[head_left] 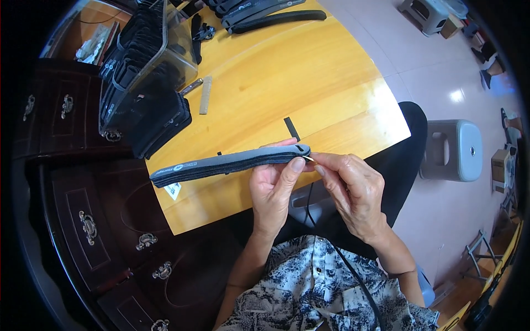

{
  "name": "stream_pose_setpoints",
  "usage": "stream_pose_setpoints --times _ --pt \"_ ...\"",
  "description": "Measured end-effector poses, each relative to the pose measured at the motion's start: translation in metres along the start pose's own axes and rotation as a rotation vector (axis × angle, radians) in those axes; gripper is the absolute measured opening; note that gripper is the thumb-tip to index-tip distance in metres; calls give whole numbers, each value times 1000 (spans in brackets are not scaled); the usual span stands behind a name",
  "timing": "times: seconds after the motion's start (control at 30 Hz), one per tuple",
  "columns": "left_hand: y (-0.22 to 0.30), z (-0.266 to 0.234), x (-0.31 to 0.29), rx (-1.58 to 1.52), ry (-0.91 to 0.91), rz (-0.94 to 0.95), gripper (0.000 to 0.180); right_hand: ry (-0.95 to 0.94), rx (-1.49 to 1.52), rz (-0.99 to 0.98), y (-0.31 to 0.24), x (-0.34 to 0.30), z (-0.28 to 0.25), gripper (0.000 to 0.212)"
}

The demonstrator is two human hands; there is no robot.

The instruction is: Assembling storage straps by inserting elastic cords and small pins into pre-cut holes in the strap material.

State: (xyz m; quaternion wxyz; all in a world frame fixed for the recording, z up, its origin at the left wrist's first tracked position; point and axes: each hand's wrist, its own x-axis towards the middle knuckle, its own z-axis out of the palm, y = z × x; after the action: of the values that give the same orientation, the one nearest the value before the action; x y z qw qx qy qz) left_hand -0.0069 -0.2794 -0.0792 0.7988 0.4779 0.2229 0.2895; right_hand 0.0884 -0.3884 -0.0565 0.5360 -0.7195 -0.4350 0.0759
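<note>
A long bundle of black and grey fabric strips (226,161) lies across the table edge, its right end raised in my left hand (274,185). The fingers of that hand are behind the bundle, and its thumb presses on the near side. At the bundle's right end, my right hand (353,190) pinches a thin pale-yellow strand (310,159), which looks like a rubber band. The fingertips hide most of it. A short black strip (291,128) lies on the table just beyond the hands.
On the yellow wooden table (287,71) stands a clear plastic bin (185,55) packed with black strips. A ruler (205,95) lies beside it, and more strips (276,21) are at the far edge. Dark drawers (88,226) are at left; a grey stool (452,150) stands right. A black cord (353,270) hangs over my lap.
</note>
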Motion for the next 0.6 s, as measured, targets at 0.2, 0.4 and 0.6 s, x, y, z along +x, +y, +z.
stream_pose_setpoints --times 0.2,0.4,0.6 --pt "4 7 -3 0 17 70 29 33 69 52 -7 0 -1 13" --pt "4 5 -4 7 21 19 29 -14 146 161 -10 0 -4 12" --pt "3 4 -3 49 9 44 29 -12 107 133 -12 1 -5 12"
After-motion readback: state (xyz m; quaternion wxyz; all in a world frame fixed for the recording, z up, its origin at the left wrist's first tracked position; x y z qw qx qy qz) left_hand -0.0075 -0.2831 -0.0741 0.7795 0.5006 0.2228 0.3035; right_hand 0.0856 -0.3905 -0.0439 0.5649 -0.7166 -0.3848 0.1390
